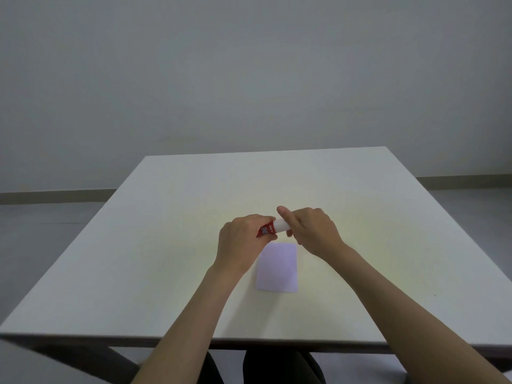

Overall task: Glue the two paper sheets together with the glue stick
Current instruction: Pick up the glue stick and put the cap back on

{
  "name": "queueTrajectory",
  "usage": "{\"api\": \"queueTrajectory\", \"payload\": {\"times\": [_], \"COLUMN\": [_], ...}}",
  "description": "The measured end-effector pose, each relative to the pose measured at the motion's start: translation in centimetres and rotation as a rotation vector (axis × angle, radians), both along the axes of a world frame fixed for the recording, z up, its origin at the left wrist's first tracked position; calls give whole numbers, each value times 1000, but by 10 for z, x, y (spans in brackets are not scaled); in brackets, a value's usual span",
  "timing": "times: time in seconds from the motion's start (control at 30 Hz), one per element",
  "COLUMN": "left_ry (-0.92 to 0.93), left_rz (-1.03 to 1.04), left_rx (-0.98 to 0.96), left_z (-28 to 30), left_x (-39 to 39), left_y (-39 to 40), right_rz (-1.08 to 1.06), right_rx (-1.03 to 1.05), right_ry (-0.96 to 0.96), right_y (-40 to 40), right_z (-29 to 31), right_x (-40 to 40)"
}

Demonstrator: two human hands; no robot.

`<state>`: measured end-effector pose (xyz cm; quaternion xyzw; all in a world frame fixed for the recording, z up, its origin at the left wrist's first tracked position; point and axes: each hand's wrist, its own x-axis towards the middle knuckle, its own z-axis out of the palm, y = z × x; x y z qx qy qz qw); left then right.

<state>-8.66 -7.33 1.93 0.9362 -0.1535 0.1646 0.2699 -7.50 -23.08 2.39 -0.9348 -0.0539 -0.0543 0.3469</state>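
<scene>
The left hand (243, 239) is closed around the red labelled end of the glue stick (273, 228), while the right hand (310, 231) grips the stick's white end, with one finger (282, 213) extended over it. The glue stick is held level above the table (166, 245), lying left to right between the two hands, its red part on the left and its white part on the right. White lettering stands on the red label; it is blurred and cannot be read with certainty. A pale lilac paper sheet (277, 268) lies flat on the table just on the near side of the hands, between the two forearms, its long edges running near to far. The left hand overlaps its far left corner in this view. Whether this is one sheet or two stacked cannot be told. Both forearms reach in from the near edge of the table.
</scene>
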Motion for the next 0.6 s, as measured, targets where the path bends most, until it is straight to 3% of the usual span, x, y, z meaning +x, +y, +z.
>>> {"api": "queueTrajectory", "payload": {"times": [0.13, 0.3, 0.47, 0.6], "left_ry": [25, 25, 80, 101], "left_rz": [1, -46, 103, 211], "left_rx": [-49, -123, -330, -493], "left_z": [-4, -6, -8, -7], "left_x": [2, 1, 22, 51], "left_y": [4, -4, 7, 24], "right_rz": [154, -106, -109, -118], "right_rx": [175, -47, 134, 157], "right_ry": [5, -56, -5, 33], "right_y": [-7, 2, -7, -21], "right_z": [3, 3, -1, -13], "right_x": [0, 4, -6, -15]}}
